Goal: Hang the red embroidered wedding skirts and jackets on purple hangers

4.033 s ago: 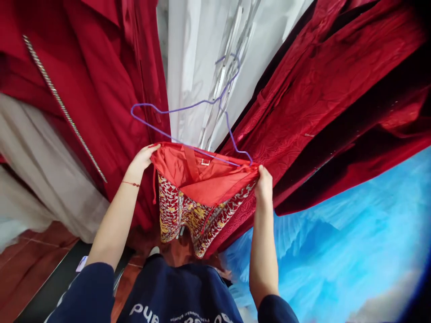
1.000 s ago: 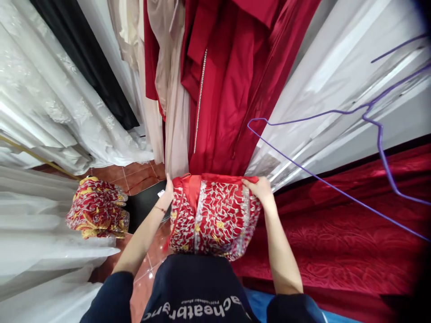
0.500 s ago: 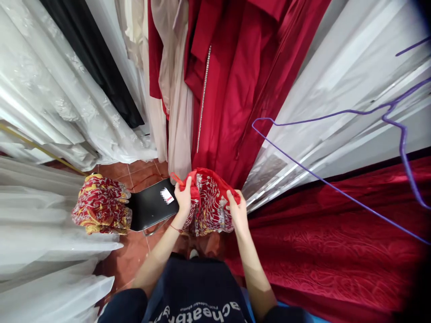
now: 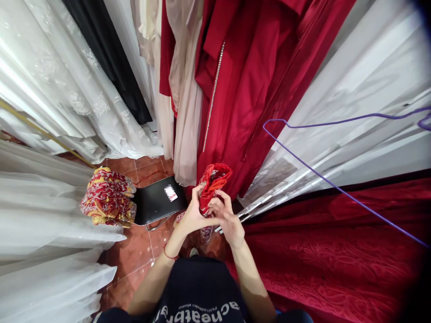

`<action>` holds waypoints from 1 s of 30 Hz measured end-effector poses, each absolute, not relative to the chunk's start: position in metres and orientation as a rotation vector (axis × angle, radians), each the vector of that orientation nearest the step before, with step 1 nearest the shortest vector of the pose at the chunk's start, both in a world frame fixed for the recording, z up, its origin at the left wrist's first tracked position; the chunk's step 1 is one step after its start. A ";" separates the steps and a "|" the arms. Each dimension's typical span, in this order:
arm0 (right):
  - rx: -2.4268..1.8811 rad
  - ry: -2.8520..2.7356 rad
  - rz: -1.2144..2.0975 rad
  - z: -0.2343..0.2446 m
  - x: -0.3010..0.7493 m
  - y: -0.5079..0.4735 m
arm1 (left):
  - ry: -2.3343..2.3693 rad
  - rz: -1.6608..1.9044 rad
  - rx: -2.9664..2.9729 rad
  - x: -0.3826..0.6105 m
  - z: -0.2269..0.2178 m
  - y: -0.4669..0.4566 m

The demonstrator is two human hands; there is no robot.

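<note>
A red patterned skirt with a plain red waistband hangs in front of me. The waistband is bunched into a narrow loop whose dark opening faces up. On its left side, my left hand is closed on the red cloth, its thumb stretched toward the other hand. My right hand has its fingers bent against the waistband's near right side, holding the cloth. Both hands almost meet below the band and hide much of the skirt.
A black chair seat at left bears a small tag and a folded red-and-yellow patterned cloth. A purple hanger hangs at right. White gowns, red garments and red drapery surround the tiled floor.
My hands have come together from holding the waistband spread wide, and the band is now gathered. My right hand moved left. The view has shifted slightly, moving the surroundings to the right.
</note>
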State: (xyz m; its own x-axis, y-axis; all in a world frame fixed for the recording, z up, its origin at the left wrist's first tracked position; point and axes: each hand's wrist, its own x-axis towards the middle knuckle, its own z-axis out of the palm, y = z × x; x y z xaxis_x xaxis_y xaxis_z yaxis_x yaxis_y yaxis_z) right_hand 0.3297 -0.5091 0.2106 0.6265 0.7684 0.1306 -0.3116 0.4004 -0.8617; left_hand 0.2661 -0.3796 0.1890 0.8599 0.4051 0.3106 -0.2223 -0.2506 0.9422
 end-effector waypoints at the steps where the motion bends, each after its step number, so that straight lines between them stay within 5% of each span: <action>1: -0.916 -0.633 0.781 0.214 0.332 -0.509 | 0.159 0.597 1.742 0.262 0.189 -0.375; 20: -1.423 -0.814 0.714 0.209 0.317 -0.471 | -0.080 0.200 1.851 0.227 0.191 -0.300; 30: -1.508 -0.213 -0.271 0.138 0.219 -0.392 | 0.160 0.300 1.496 0.222 0.167 -0.229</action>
